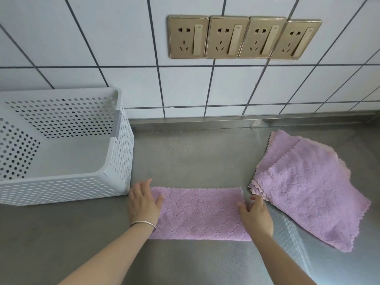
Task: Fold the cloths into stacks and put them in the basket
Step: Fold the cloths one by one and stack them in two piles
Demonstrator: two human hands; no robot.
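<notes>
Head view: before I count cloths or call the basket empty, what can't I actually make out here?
- Pile of unfolded cloths: the number is unclear; the top cloths cover those beneath.
- Basket: its left part is cut off by the frame edge, so the floor there is unseen.
- Folded cloth: both short ends lie under the left hand and right hand.

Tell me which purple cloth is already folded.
The cloth under both hands, a narrow strip in front of the person. The other cloths lie unfolded in a loose pile to its right.
</notes>
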